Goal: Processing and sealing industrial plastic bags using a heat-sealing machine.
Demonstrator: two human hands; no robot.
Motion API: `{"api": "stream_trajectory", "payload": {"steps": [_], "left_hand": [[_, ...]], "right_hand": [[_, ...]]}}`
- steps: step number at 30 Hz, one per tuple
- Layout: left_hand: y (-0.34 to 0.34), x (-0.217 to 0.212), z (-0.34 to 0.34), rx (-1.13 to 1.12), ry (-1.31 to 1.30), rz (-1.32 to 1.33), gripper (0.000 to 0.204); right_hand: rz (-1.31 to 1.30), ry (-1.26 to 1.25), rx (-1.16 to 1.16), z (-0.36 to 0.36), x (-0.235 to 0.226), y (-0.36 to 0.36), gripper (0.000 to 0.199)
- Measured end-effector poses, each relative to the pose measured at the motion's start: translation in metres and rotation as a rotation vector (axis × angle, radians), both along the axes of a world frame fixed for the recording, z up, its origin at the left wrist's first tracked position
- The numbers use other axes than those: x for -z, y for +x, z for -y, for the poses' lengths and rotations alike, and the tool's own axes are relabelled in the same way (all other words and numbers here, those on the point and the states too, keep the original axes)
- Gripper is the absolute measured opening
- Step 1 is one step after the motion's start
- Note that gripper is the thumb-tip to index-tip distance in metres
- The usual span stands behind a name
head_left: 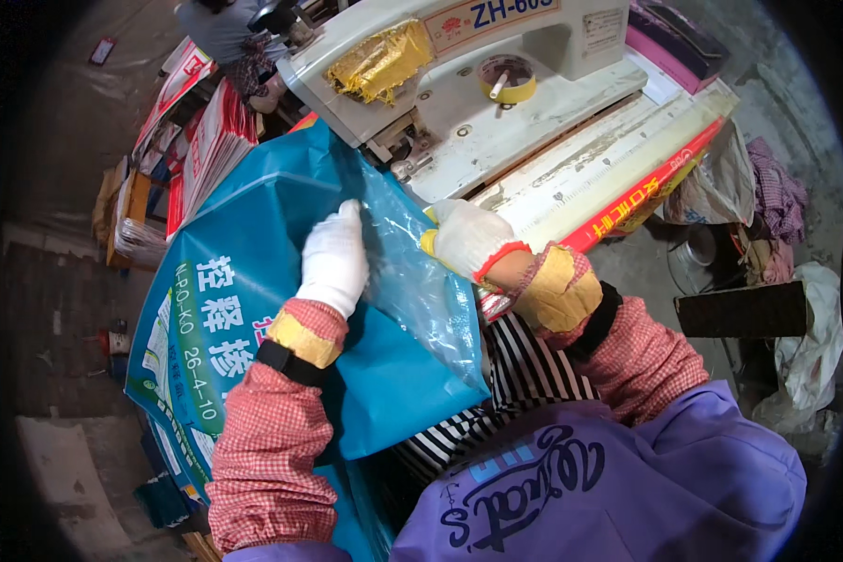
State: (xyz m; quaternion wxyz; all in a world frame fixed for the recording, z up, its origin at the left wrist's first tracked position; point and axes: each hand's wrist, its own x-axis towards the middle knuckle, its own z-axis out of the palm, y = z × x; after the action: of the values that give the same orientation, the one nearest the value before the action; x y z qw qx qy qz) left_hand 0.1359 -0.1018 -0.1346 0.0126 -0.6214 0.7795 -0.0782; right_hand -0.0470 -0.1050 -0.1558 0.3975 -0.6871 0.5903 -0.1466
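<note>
A large blue printed sack (244, 206) lies across my lap and up to the head of a white industrial sewing machine (571, 103). Along its right side shows a clear plastic liner (417, 272). My left hand (335, 255), in a white knit glove, is closed on the sack where blue meets clear, fingers pointing to the machine. My right hand (473, 236), gloved with yellow fingertips and a red cuff, pinches the liner's right edge just in front of the machine bed. Both sets of fingertips are partly hidden.
On the machine bed sits a roll of yellow tape (508, 79). Stacked red-and-white sacks (211, 150) stand at the far left, near another person (229, 37). A black-and-pink box (679, 42) rests at the back right. A dark board (742, 311) and white plastic (812, 337) are on the right.
</note>
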Motion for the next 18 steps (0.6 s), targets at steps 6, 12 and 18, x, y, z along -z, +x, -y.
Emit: {"api": "stream_trajectory", "payload": {"steps": [6, 12, 18], "left_hand": [[0.019, -0.008, -0.012, -0.084, 0.274, 0.235, 0.014], [-0.015, -0.033, -0.027, 0.199, 0.65, -0.76, 0.023], [-0.069, -0.079, -0.095, 0.399, 1.31, -0.44, 0.036]], "right_hand": [[0.02, 0.031, 0.009, -0.003, 0.0, 0.0, 0.038], [0.053, 0.041, 0.012, -0.003, 0.01, -0.005, 0.041], [0.041, 0.117, 0.058, -0.018, -0.008, 0.004, 0.045]]}}
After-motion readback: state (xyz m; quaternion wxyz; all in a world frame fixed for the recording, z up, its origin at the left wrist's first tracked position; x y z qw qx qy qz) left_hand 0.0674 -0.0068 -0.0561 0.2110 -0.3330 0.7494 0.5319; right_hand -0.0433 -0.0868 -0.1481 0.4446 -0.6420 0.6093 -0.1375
